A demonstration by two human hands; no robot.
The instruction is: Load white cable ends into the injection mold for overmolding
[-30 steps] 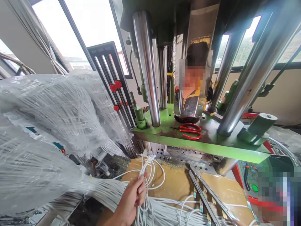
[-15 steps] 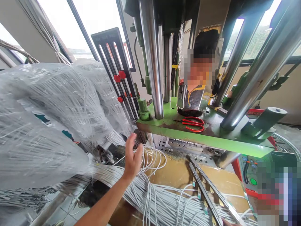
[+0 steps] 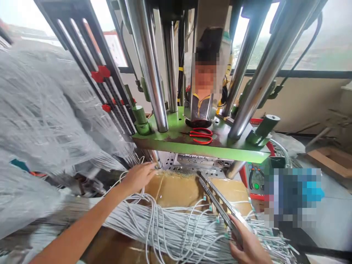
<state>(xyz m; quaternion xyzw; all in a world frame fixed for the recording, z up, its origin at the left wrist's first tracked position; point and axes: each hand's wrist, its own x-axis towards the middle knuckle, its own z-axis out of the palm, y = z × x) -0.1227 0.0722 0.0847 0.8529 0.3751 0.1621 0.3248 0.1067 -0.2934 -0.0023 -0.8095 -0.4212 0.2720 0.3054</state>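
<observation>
A person's left hand [image 3: 139, 178] reaches out open, fingers extended, just above loose loops of a sheaf of white cables [image 3: 167, 223], with no clear hold on anything; the right hand [image 3: 244, 244] is clamped around the end of a slotted metal rail [image 3: 220, 203], which lies tilted across the cables; the sheaf sprawls over brown cardboard [image 3: 173, 190] just below the green platen [image 3: 176, 143] of a press; the cables look light, soft and limp, likely to snag and tangle, and so seem best gathered in bunches, while the rail looks stiff and is best held by its end; plastic-wrapped cable coils [image 3: 46, 106] bank up at left; red-handled scissors [image 3: 200, 135] lie on the platen; a co-worker [image 3: 202, 110] stands beyond the chrome columns [image 3: 145, 62]; no brand, label or writing can be read.
</observation>
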